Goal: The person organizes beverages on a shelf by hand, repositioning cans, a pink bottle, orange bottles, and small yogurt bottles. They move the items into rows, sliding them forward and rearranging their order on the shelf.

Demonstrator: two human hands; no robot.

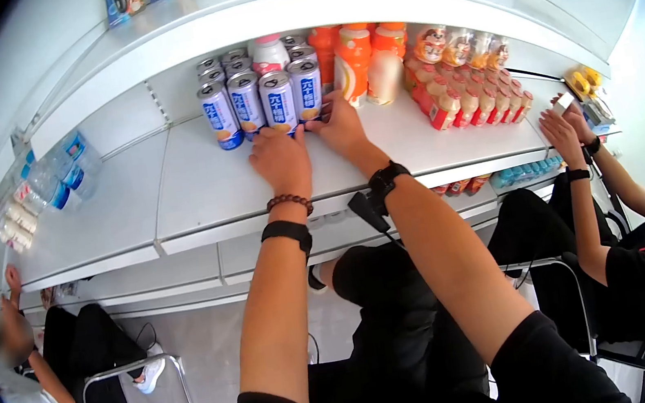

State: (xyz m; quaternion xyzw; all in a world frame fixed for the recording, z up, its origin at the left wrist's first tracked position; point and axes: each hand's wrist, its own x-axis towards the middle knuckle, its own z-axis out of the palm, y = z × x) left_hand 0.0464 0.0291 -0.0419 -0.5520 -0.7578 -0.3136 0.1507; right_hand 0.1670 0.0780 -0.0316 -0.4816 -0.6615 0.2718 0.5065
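Note:
Blue and silver cans [245, 101] stand upright in close rows on the white shelf [214, 192]. My left hand [281, 156] is at the foot of the front cans, its fingertips against the base of a front can [277, 101]. Beside it, my right hand [338, 123] touches the lower part of the rightmost front can [307, 88], thumb and fingers bent. Part of the fingers of both hands is hidden from view. A pink and white bottle [269, 55] rises among the cans.
Orange bottles [353, 61] stand right of the cans, then small red-wrapped bottles [473, 98]. Water bottles [48, 186] are at the left. An upper shelf edge [312, 9] overhangs. One seated person [644, 263] works at the right, another [36, 390] sits at the left.

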